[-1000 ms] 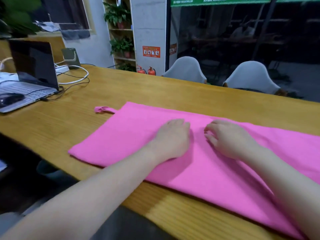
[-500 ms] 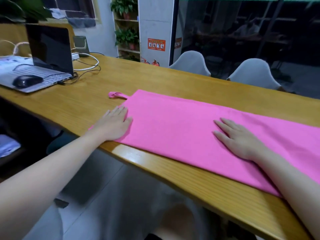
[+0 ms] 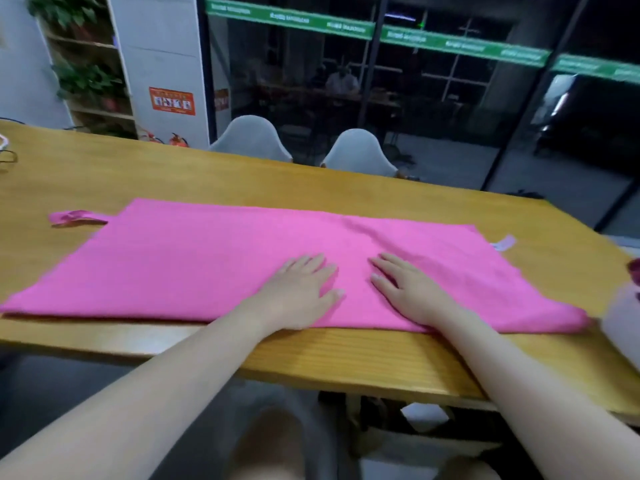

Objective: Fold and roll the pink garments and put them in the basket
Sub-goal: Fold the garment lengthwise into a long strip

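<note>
At the worktop's (image 3: 214,178) far-left edge, a dark cable loop (image 3: 7,160) lies on the wood. Near the left edge, a small pink loop (image 3: 74,216) sticks out from the far-left corner of the pink garment (image 3: 180,258). Garment lies flat as one long folded band along the near edge of the worktop, its near hem close to that edge. A shallow crease runs across the cloth right of centre.

Left hand (image 3: 299,292): palm down on the garment near its near hem, about mid-length; fingers straight and together, grip wide, holding nothing. Right hand (image 3: 412,292): just beside the left, apart from it, also palm down on the cloth; fingers straight and slightly spread, grip wide, holding nothing. Both forearms cross the near edge of the worktop.

At the garment's far-right corner a pale tag (image 3: 504,243) sticks out. At the right edge of the worktop stands a white container (image 3: 623,327), blurred and cut by the frame, just beside the garment's near-right corner; dark pink material (image 3: 635,271) shows at its top. Cannot tell what kind of container it is.

Beyond the far edge: two pale chairs (image 3: 358,154).
</note>
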`<state>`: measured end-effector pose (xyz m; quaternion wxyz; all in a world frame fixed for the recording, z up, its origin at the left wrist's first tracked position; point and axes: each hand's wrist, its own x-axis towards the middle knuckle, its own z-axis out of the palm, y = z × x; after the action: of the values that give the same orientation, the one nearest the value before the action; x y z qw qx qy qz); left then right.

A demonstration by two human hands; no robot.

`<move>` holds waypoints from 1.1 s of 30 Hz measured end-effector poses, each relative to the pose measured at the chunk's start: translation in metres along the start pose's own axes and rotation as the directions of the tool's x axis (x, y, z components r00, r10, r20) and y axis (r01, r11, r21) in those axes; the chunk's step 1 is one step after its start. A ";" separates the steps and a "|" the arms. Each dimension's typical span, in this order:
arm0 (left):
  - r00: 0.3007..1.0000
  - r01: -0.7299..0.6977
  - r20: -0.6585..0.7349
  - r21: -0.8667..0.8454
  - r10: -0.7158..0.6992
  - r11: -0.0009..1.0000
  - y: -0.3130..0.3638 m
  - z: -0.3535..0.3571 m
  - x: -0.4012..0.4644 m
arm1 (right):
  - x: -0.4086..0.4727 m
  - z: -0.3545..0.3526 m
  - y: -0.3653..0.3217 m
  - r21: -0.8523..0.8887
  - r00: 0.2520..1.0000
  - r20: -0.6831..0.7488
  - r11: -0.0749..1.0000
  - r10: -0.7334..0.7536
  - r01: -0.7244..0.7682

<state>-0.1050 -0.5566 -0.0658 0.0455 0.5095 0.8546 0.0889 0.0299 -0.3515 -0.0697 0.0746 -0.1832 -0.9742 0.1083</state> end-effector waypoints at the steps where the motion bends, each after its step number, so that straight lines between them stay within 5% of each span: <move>1: 1.000 -0.027 0.013 0.044 0.027 0.999 -0.001 0.006 -0.002 | -0.007 0.001 0.001 0.011 1.000 -0.008 1.000 0.011 -0.011; 9: 0.991 -0.115 0.083 0.083 0.109 0.990 -0.014 0.006 -0.058 | -0.065 -0.006 -0.025 0.031 0.995 -0.083 0.998 -0.057 0.059; 13: 0.980 -0.172 -0.087 0.087 0.179 0.981 -0.004 -0.006 -0.048 | -0.057 -0.039 0.034 0.014 0.886 -0.445 0.990 0.133 -0.141; 16: 0.930 -0.307 -0.179 0.098 0.320 0.947 0.013 -0.022 -0.003 | -0.051 -0.061 0.088 0.011 0.869 -0.285 0.908 0.404 -0.418; 20: 0.895 -0.423 -0.186 -0.073 0.405 0.903 0.041 -0.031 0.078 | -0.051 -0.067 0.109 -0.010 0.934 -0.069 0.936 0.350 -0.352; 28: 0.897 -0.365 -0.337 -0.202 0.285 0.909 0.055 -0.004 0.149 | -0.059 -0.061 0.116 0.047 0.951 -0.097 0.956 0.294 -0.291; 33: 0.892 -0.350 -0.361 -0.171 0.272 0.921 0.046 0.013 0.155 | -0.056 -0.070 0.125 0.153 0.906 -0.066 0.901 0.419 -0.406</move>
<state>-0.1372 -0.3981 -0.0675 -0.0542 0.6096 0.7404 0.2780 0.1368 -0.2456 -0.0382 0.1096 -0.3849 -0.8988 0.1787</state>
